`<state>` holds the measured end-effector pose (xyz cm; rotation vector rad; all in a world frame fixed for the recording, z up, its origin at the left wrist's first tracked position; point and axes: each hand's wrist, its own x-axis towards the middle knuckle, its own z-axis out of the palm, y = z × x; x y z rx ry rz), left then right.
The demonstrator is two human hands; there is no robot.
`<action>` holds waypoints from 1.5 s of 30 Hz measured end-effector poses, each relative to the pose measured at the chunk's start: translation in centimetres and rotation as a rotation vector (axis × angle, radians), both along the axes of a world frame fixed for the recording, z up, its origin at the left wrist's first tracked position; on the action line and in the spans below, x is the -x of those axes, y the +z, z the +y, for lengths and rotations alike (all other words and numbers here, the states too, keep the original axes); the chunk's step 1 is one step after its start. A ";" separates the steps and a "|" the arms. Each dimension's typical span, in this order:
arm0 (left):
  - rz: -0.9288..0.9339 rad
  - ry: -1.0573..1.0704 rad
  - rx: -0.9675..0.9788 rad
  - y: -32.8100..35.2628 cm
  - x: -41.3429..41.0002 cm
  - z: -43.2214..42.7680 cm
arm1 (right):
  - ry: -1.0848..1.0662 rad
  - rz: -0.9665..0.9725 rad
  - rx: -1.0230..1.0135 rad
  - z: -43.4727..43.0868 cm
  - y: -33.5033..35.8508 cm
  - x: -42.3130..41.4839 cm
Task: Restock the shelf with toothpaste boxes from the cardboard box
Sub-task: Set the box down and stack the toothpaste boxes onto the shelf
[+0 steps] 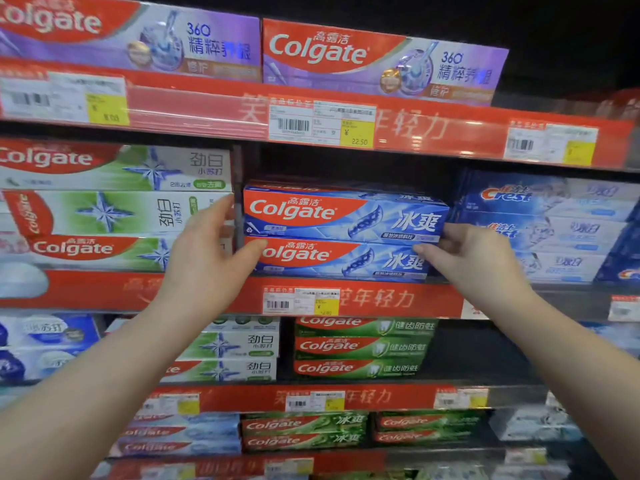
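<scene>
Two blue Colgate toothpaste boxes lie stacked on the middle shelf (433, 299), the upper box (343, 213) on the lower box (332, 259). My right hand (474, 258) grips the stack's right end: fingers curl around the end of the upper box and the thumb presses the lower box's front. At the left end, my left hand (207, 254) is spread flat. Its thumb rests on the lower box's front corner and its fingers reach up along the divider (238, 168) and the green boxes. The cardboard box is out of view.
Green-and-white Colgate boxes (114, 209) fill the slot to the left and blue Crest boxes (554, 230) the slot to the right. Dark free space remains above the blue stack. Purple Colgate boxes (381, 60) sit on the shelf above, and green Colgate boxes (360, 348) below.
</scene>
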<state>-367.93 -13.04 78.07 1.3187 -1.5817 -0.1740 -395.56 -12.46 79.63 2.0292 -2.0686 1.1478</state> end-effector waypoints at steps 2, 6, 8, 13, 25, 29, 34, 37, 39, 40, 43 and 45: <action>-0.056 0.035 -0.041 -0.3 0.3 -0.1 | -0.029 0.007 -0.005 -0.1 -0.3 -0.1; -0.276 0.193 -0.068 0.1 0.7 -1.4 | -0.042 -0.017 -0.038 -0.5 -0.8 -0.1; -0.308 0.230 -0.074 0.1 0.9 -1.7 | -0.038 -0.041 -0.040 -0.6 -0.8 -0.1; -0.209 0.163 -0.029 -0.2 0.6 -1.7 | -0.022 -0.105 -0.053 -1.0 -0.8 -0.1; -0.242 0.173 0.018 -0.3 0.3 -1.5 | 0.018 -0.147 -0.067 -0.9 -0.6 0.3; -0.340 0.253 0.051 0.1 -0.3 -1.4 | 0.009 -0.096 -0.025 -0.6 -0.8 0.2; -0.312 0.237 -0.085 0.8 0.0 -1.1 | 0.007 -0.096 -0.010 -0.4 -1.0 -0.1; -0.297 0.248 -0.166 1.0 -0.2 -1.6 | 0.024 -0.124 -0.034 -0.3 -0.7 -0.1; -0.291 0.258 -0.211 1.1 -0.3 -1.9 | 0.019 -0.100 -0.032 -0.2 -0.6 -0.2; -0.293 0.261 -0.225 1.1 -0.3 -2.0 | 0.011 -0.087 -0.030 -0.1 -0.5 -0.3; -0.297 0.274 -0.213 0.9 0.0 -2.0 | 0.002 -0.082 -0.048 -0.1 -0.3 -0.4; -0.301 0.281 -0.191 0.7 0.2 -1.9 | 0.001 -0.080 -0.062 -0.2 -0.3 -0.2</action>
